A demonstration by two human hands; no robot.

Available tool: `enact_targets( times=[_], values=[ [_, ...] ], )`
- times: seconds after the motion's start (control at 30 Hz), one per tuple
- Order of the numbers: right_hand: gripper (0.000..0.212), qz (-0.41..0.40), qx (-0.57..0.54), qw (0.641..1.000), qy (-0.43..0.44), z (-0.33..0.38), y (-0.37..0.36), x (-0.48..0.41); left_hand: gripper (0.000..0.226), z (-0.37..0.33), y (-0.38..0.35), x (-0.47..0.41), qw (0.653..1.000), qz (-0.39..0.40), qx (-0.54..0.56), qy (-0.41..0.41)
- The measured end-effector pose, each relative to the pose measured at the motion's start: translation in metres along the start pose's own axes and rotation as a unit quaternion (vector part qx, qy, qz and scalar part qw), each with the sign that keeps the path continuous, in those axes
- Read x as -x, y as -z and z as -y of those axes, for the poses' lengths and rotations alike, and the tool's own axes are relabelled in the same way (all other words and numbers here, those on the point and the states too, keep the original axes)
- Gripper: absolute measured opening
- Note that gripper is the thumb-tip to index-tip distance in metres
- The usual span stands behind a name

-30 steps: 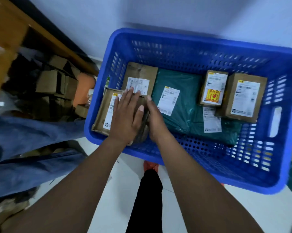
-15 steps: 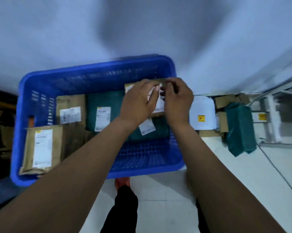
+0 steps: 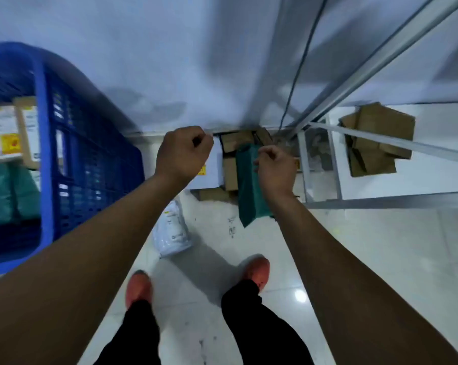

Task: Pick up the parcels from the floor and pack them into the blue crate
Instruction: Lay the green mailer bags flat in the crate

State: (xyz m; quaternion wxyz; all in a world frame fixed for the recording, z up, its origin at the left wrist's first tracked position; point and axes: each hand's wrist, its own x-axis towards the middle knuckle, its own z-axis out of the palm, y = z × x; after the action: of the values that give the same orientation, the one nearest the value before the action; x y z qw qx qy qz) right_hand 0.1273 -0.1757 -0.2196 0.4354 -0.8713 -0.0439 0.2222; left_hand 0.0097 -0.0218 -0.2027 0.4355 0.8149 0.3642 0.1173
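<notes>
The blue crate (image 3: pixel 44 154) stands at the left edge, with brown labelled boxes (image 3: pixel 24 133) and a green bag (image 3: pixel 1 193) inside it. A pile of parcels lies on the floor by the wall: a green bag (image 3: pixel 249 196), brown boxes (image 3: pixel 235 140), a flat white parcel (image 3: pixel 212 169) and a white poly bag (image 3: pixel 173 230) nearer my feet. My left hand (image 3: pixel 183 151) is a closed fist above the white parcel. My right hand (image 3: pixel 275 169) hangs with curled fingers in front of the green bag. Neither hand visibly holds anything.
A metal rack frame (image 3: pixel 380 201) stands to the right, with flattened cardboard boxes (image 3: pixel 378 138) beneath it. A cable (image 3: pixel 296 75) runs down the wall to the corner. My two feet (image 3: pixel 139 285) stand on the white tiled floor behind the pile.
My view has swung right from the crate to the floor pile. Both hands left the crate's parcels and now hang closed over the pile.
</notes>
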Motion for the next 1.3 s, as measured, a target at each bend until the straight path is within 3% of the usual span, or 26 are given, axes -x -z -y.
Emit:
enact_targets(
  times=[0.17,0.27,0.37,0.43,0.5,0.57,0.67,0.73,0.8,0.87,0.97,1.0,1.07,1.13,1.2,1.3],
  values=[
    [0.019,0.023,0.01,0.994,-0.11,-0.084,0.004,-0.041,0.037,0.023,-0.104,0.001,0.993,0.075,-0.028,0.092],
    [0.026,0.059,0.097,0.984,-0.136,-0.162,-0.011,-0.088,0.026,0.071,-0.183,-0.014,0.98,0.124,-0.026,0.152],
    [0.035,0.139,0.201,0.957,-0.16,-0.247,-0.028,-0.144,0.029,0.128,-0.267,-0.023,0.949,0.205,0.021,0.237],
    [0.053,0.231,0.238,0.924,-0.191,-0.304,-0.036,-0.183,0.054,0.16,-0.322,-0.025,0.929,0.233,0.034,0.286],
    [0.093,0.311,0.193,0.898,-0.243,-0.341,-0.034,-0.22,0.103,0.183,-0.37,-0.032,0.929,0.19,0.001,0.317],
    [0.1,0.291,0.145,0.897,-0.299,-0.345,-0.029,-0.243,0.127,0.191,-0.408,-0.032,0.93,0.16,-0.005,0.331],
    [0.095,0.31,0.169,0.889,-0.29,-0.351,-0.03,-0.265,0.135,0.199,-0.453,-0.023,0.93,0.151,0.031,0.334],
    [0.122,0.32,0.235,0.881,-0.258,-0.363,-0.039,-0.276,0.12,0.212,-0.46,-0.019,0.909,0.126,0.142,0.37],
    [0.129,0.326,0.211,0.885,-0.257,-0.405,-0.052,-0.301,0.099,0.221,-0.457,-0.012,0.879,0.104,0.252,0.391],
    [0.114,0.301,0.189,0.898,-0.26,-0.399,-0.042,-0.29,0.095,0.199,-0.435,-0.014,0.866,0.1,0.286,0.398],
    [0.089,0.189,0.205,0.949,-0.148,-0.376,-0.03,-0.244,0.098,0.184,-0.414,-0.01,0.865,0.103,0.311,0.38],
    [0.086,0.141,0.185,0.963,-0.139,-0.366,-0.02,-0.231,0.085,0.172,-0.398,-0.011,0.86,0.107,0.322,0.382],
    [0.077,0.053,0.053,0.977,-0.2,-0.352,0.003,-0.191,0.058,0.151,-0.362,-0.004,0.857,0.118,0.327,0.38],
    [0.082,0.054,-0.094,0.941,-0.321,-0.332,0.028,-0.152,0.081,0.129,-0.322,0.004,0.856,0.123,0.334,0.376],
    [0.08,0.123,-0.174,0.895,-0.393,-0.309,0.045,-0.116,0.103,0.113,-0.288,0.011,0.86,0.125,0.324,0.373],
    [0.067,0.164,-0.23,0.87,-0.404,-0.265,0.069,-0.075,0.079,0.08,-0.23,0.028,0.855,0.123,0.332,0.379]
  ],
)
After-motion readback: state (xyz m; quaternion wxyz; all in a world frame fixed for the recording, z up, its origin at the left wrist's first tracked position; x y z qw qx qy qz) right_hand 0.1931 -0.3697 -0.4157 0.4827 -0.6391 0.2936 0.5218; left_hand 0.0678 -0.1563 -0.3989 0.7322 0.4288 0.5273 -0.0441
